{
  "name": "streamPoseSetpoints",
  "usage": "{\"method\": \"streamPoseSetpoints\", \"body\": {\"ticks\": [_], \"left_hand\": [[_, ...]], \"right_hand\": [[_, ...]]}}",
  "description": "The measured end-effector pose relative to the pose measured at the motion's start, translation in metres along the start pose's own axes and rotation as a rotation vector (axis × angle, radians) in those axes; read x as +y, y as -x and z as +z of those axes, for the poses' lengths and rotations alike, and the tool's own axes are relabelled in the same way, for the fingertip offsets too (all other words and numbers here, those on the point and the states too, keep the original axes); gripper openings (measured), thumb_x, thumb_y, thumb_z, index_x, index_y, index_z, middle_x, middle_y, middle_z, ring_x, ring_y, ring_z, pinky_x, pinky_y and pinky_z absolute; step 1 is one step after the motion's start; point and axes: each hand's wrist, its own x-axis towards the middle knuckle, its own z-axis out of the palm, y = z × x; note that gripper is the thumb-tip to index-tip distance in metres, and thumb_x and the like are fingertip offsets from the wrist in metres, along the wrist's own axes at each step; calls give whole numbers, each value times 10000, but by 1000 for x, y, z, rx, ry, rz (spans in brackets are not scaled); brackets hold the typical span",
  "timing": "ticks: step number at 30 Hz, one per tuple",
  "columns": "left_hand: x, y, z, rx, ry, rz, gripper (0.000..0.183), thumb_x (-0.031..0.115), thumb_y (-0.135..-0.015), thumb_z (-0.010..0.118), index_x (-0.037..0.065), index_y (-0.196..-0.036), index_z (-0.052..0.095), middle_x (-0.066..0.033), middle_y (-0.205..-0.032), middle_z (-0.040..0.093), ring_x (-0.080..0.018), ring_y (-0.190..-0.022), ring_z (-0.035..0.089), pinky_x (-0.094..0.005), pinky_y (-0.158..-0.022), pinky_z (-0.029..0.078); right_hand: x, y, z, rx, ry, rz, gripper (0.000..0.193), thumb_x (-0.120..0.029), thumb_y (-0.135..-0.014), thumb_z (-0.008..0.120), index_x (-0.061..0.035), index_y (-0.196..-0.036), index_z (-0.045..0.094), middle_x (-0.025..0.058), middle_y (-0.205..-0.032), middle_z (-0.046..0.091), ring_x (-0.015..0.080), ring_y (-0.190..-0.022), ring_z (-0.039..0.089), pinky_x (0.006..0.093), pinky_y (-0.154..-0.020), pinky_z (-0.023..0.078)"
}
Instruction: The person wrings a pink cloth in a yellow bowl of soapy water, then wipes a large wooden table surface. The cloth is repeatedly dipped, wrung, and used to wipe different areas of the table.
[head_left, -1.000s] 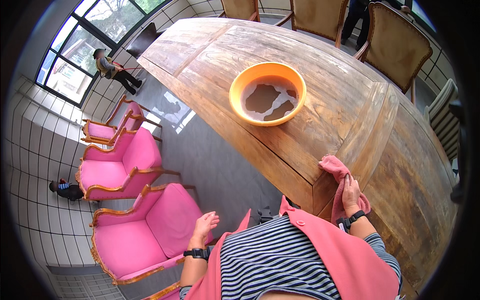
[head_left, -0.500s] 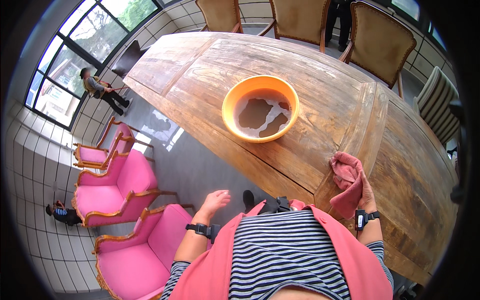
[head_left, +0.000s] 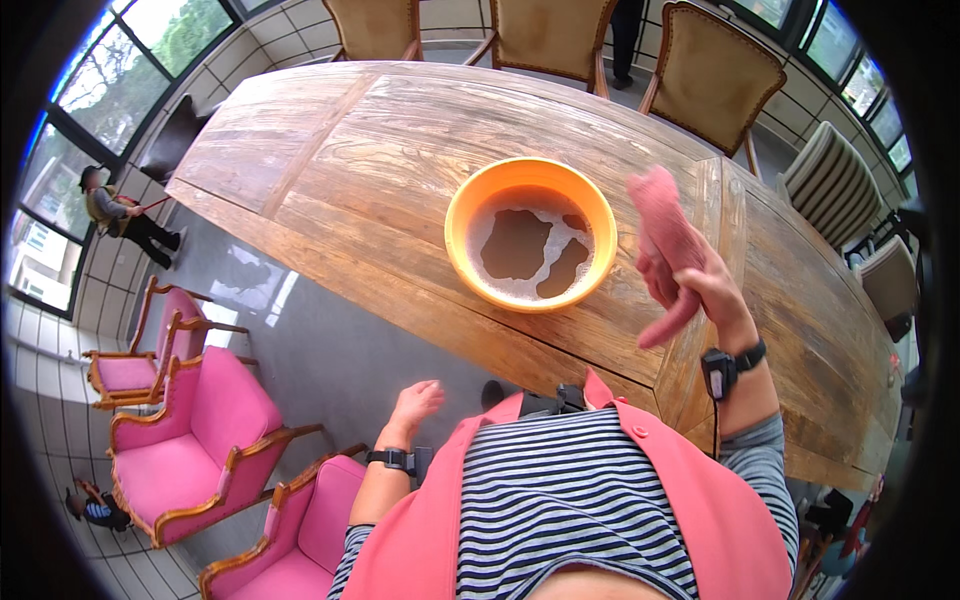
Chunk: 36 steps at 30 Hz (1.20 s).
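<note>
My right hand (head_left: pixel 712 285) is closed around a pink cloth (head_left: pixel 668 225), raised above the wooden table (head_left: pixel 400 200) to the right of an orange basin (head_left: pixel 462 240). One end of the cloth points up past my fingers, and another hangs from my grip. The basin stands on the table and holds murky brown water (head_left: pixel 520 245) with patches of white foam. My left hand (head_left: pixel 416 405) is off the table's near edge, over the floor, with nothing in it and its fingers loosely stretched. Each wrist wears a black strap with a small device.
Pink armchairs (head_left: pixel 195 440) with carved wooden frames line the left side. Tan upholstered chairs (head_left: pixel 715 75) stand along the far edge, with striped chairs (head_left: pixel 835 185) at the right. One person (head_left: pixel 125 215) stands by the left windows, another (head_left: pixel 98 508) lower left; someone's legs show behind the far chairs.
My right hand has lifted the cloth from near the table's front edge, moving it up and farther over the table. My left hand stays low, nearly where it was. The view has shifted slightly.
</note>
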Motion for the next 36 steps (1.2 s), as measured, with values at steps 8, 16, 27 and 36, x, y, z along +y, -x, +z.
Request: {"method": "streamPoseSetpoints", "body": {"ticks": [8, 16, 27, 36], "left_hand": [[-9, -20, -78, 87, 41, -46, 516, 346, -1041, 636, -10, -1412, 586, -192, -1281, 704, -287, -1156, 699, -391, -977, 561], [-8, -25, -102, 108, 84, -5, 497, 305, -1050, 617, -26, -1419, 581, -201, -1273, 708, -279, -1155, 702, -380, -968, 565], [35, 4, -82, 130, 25, 52, 478, 317, -1041, 641, -5, -1395, 615, -173, -1257, 719, -250, -1121, 706, -359, -945, 561], [156, 19, -29, 16, -136, 405, 392, 206, -1051, 644, -10, -1377, 631, -92, -1179, 736, -158, -1043, 693, -289, -913, 554]], "right_hand": [[17, -140, 98, -107, 69, 33, 632, 15, -821, 568, 1, -1450, 510, 104, -1126, 689, 155, -967, 669, 309, -887, 556], [120, -171, 151, -52, 1217, -12, 902, -351, -827, 813, -265, -1616, 384, 219, -1646, 359, 466, -1486, 361, 604, -1193, 340], [154, -151, 153, -496, 1411, 451, 896, -610, -871, 732, -428, -1636, 304, 232, -1743, 62, 569, -1566, 36, 772, -1182, 170], [165, -173, 139, -686, 1393, 528, 895, -754, -860, 622, -381, -1628, 351, 145, -1672, 362, 406, -1511, 380, 626, -1177, 352]]}}
